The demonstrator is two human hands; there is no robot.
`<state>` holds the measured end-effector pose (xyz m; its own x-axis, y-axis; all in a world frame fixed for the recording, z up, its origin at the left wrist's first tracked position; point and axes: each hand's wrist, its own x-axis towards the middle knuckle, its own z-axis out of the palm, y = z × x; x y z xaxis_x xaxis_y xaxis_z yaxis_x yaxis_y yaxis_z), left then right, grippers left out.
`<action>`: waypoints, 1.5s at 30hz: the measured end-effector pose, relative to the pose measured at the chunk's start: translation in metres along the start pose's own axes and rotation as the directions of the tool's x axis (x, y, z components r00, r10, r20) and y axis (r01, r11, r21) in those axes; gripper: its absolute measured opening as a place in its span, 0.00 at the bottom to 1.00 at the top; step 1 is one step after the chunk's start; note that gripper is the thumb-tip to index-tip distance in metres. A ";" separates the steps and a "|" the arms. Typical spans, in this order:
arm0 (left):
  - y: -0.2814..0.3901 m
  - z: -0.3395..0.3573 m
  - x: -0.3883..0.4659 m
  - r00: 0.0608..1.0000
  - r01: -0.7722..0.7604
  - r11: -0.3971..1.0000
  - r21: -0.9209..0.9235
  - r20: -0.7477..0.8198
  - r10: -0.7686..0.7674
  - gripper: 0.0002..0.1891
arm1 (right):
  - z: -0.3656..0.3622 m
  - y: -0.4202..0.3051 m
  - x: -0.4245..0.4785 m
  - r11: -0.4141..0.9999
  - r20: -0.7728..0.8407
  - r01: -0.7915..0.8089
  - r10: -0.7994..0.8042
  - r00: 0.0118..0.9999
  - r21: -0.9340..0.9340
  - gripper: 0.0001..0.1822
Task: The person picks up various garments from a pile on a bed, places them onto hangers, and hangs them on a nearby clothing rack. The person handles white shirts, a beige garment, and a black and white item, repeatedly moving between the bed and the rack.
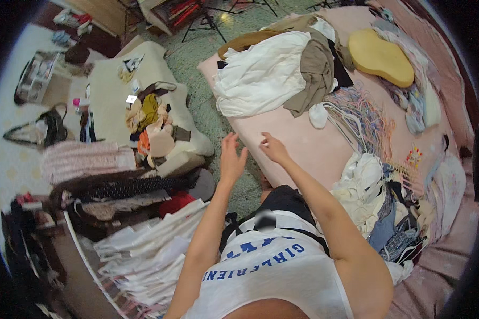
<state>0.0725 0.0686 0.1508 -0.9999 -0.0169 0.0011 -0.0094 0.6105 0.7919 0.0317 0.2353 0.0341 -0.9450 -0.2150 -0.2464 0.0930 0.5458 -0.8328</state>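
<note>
My left hand (232, 159) hangs over the gap of speckled floor beside the bed, fingers apart and nothing in it. Over the near edge of the bed's pink sheet (303, 139), my right hand (274, 148) has bent, spread fingers and is bare too. Beyond both hands, a white garment (263, 75) lies spread on the bed, with a taupe garment (317, 75) along its right side. Right of my right hand is a tangled heap of thin, many-coloured clothes hangers (361, 115). A small white piece of cloth (318, 116) touches the heap's left end.
A yellow contoured cushion (379, 58) lies at the bed's far right. Crumpled clothes (363, 191) are piled by my right arm. On the left, a cream-covered sofa (115, 79) carries several garments. White clothes (151, 255) hang from a rack (80, 243). Tripod legs (204, 30) stand on the floor (203, 103).
</note>
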 end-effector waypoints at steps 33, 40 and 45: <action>-0.061 0.121 0.337 0.813 -0.037 0.997 -0.074 0.577 0.073 0.11 | -0.145 0.131 0.275 0.819 -0.368 -0.565 0.496 0.786 -0.103 0.30; -0.089 0.136 0.380 0.798 0.054 0.995 -0.078 0.603 0.004 0.13 | -0.144 0.188 0.315 0.750 -0.272 -0.608 0.547 0.791 -0.259 0.28; -0.076 0.158 0.394 0.793 0.027 0.992 -0.125 0.607 0.055 0.12 | -0.134 0.229 0.318 0.785 -0.223 -0.540 0.492 0.841 -0.303 0.24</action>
<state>-0.3229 0.1408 -0.0053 -0.8017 0.5007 -0.3264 -0.0349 0.5060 0.8618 -0.2893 0.4007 -0.1680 -0.8193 0.2684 -0.5067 0.4881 0.7903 -0.3704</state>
